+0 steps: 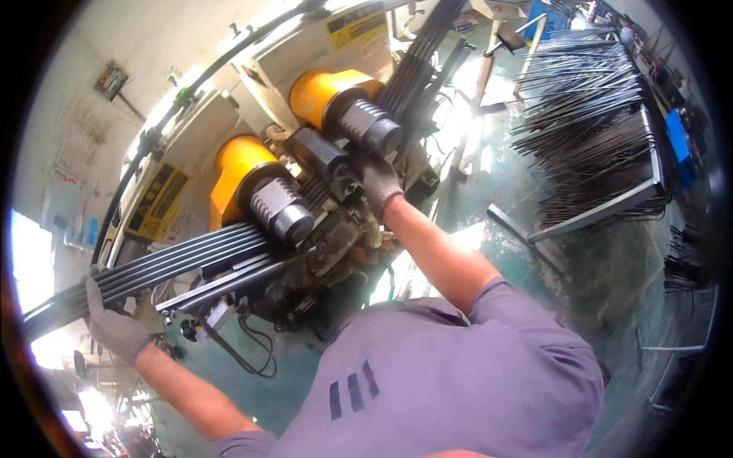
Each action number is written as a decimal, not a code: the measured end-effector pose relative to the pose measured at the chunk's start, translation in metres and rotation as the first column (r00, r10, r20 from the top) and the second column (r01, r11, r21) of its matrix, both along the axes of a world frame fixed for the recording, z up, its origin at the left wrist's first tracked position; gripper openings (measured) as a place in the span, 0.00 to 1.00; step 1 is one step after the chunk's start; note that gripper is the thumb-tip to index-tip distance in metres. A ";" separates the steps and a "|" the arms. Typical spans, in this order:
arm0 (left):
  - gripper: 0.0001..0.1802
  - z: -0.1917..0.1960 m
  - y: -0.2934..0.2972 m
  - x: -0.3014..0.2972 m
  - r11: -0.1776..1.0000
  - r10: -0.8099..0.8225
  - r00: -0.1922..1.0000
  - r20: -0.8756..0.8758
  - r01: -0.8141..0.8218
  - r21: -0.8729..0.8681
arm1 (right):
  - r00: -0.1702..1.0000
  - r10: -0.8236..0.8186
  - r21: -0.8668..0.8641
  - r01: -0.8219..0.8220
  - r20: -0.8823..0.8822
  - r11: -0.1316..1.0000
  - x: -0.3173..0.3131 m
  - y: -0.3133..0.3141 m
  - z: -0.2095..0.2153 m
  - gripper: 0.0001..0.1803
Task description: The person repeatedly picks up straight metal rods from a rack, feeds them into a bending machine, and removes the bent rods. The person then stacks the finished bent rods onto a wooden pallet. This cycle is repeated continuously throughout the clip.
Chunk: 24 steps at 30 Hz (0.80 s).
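gloved left hand [116,333] grasping a row of dark rods [183,258], gloved right hand [379,185] below a ribbed black roller [370,126], fingers hidden, cannot tell its grip

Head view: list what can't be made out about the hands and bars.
All in the head view:
Right hand: fingertips lost in shadow below the threaded roller.
Left hand: several fingers hidden behind the long bars.
Long bars: left ends cut off by the picture's dark rim.
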<state>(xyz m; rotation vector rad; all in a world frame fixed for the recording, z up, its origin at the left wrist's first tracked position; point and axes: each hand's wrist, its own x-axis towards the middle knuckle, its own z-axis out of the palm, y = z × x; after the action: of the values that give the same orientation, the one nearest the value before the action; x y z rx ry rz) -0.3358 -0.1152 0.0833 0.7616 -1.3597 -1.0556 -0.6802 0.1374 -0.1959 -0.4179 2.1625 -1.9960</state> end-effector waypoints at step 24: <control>0.16 0.072 0.063 -0.207 0.776 -0.200 0.829 0.522 0.459 -0.432 | 0.999 0.047 0.001 -0.047 -0.019 0.999 -0.009 -0.004 0.052 0.17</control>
<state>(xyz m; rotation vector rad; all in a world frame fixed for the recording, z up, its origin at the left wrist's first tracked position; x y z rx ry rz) -0.5428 -0.0518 0.1556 0.3316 -2.1501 -0.7051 -0.6895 0.1336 -0.1443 -0.4847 2.1436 -1.9754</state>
